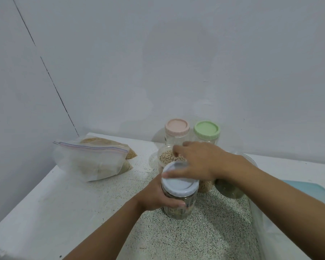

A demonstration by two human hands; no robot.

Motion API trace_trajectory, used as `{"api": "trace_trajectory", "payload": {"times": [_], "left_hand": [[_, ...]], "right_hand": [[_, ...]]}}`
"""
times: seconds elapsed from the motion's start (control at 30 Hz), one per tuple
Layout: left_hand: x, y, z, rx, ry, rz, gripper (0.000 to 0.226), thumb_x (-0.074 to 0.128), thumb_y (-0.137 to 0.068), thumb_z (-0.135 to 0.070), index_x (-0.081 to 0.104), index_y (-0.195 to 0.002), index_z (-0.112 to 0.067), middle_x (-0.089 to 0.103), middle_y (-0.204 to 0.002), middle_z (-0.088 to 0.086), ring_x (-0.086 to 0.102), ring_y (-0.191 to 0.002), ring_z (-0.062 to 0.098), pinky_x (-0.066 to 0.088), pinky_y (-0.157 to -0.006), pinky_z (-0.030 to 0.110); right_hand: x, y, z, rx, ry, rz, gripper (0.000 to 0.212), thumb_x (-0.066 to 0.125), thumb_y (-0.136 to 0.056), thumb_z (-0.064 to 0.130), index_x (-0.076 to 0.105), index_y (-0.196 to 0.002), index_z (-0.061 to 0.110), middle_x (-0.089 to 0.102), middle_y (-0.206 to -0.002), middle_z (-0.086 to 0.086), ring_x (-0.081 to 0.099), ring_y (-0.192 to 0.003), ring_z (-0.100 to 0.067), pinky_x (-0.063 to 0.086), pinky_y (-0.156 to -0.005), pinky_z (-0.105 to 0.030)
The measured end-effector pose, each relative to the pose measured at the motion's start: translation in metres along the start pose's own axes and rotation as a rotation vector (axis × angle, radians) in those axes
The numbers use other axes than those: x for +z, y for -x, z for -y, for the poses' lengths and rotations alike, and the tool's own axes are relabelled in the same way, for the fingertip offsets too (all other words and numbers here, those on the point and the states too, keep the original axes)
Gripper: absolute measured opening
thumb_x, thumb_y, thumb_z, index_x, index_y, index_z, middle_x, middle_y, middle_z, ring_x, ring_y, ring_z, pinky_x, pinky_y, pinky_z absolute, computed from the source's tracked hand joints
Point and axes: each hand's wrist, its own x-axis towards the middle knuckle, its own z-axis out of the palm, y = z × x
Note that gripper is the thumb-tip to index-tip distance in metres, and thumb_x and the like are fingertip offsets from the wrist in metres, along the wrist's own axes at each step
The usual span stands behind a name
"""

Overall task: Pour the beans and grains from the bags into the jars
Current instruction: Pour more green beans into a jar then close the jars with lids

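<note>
The left grip (158,196) (a bare hand, coming in from the lower edge) is wrapped round the glass wall of a clear jar (178,207), thumb on the near side and fingers curled behind, holding it upright on the table (204,235). The jar wears a white screw lid (179,185), and mixed brownish contents show through the glass below the hand. The right grip (195,162) lies over the far side of that lid with its fingers fairly straight and clasping nothing. Its thumb rests across the lid's far rim, and its fingertips reach past the lid to hover over the next jar.

That next jar is an open jar (166,158), just behind the held one and filled near its mouth with pale round beans. Behind it, against the wall (195,62), two closed jars stand side by side — a pink-lidded jar (177,128) and a green-lidded jar (206,129). Under the right wrist stands a container of dark green grains (231,190), and beside it some pale contents show through clear plastic, though I cannot tell which jar they belong to.

Well to the left, near the table's corner, zip bags (90,160) lie heaped on one another, holding tan and beige grains; the top one's zip strip runs across it. At the right edge a pale teal object (308,188) and some clear plastic (266,226) lie partly behind the right forearm.
</note>
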Motion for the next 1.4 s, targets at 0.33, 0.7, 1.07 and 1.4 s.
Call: {"api": "trace_trajectory", "payload": {"times": [0.33, 0.7, 1.07, 1.4], "left_hand": [[-0.001, 0.000, 0.003, -0.008, -0.024, -0.009, 0.088, 0.086, -0.069, -0.006, 0.042, -0.145, -0.009, 0.061, -0.135, 0.016, 0.057, -0.130, 0.035, 0.046, -0.110, 0.054], [-0.001, 0.001, 0.001, -0.006, -0.048, -0.028, 0.089, 0.088, -0.068, -0.010, 0.042, -0.145, -0.011, 0.061, -0.135, 0.016, 0.057, -0.130, 0.035, 0.047, -0.108, 0.054], [0.001, 0.003, -0.002, 0.007, -0.065, -0.030, 0.084, 0.087, -0.069, -0.011, 0.045, -0.142, -0.009, 0.061, -0.131, 0.017, 0.058, -0.128, 0.033, 0.048, -0.107, 0.049], [0.001, 0.004, 0.004, 0.099, -0.224, -0.115, 0.077, 0.080, -0.070, 0.009, 0.048, -0.138, -0.010, 0.066, -0.122, 0.003, 0.064, -0.117, 0.024, 0.054, -0.097, 0.038]], "right_hand": [[0.010, -0.001, 0.007, 0.112, 0.130, -0.088, 0.069, 0.033, -0.089, 0.084, 0.056, -0.086, 0.019, 0.054, -0.076, 0.002, 0.054, -0.070, -0.018, 0.045, -0.067, -0.034], [-0.001, 0.004, -0.006, -0.173, -0.077, 0.086, 0.046, 0.070, -0.085, 0.060, 0.057, -0.125, 0.038, 0.056, -0.114, 0.005, 0.053, -0.106, -0.016, 0.043, -0.085, -0.032], [0.013, 0.000, -0.012, -0.348, -0.064, 0.054, 0.066, 0.070, -0.085, 0.063, 0.046, -0.144, 0.046, 0.042, -0.143, 0.006, 0.039, -0.128, -0.013, 0.029, -0.094, -0.028], [0.063, 0.001, -0.004, -0.284, 0.164, -0.337, 0.059, 0.032, -0.091, 0.073, 0.050, -0.126, 0.029, 0.049, -0.102, -0.006, 0.054, -0.082, -0.021, 0.044, -0.060, -0.032]]}}
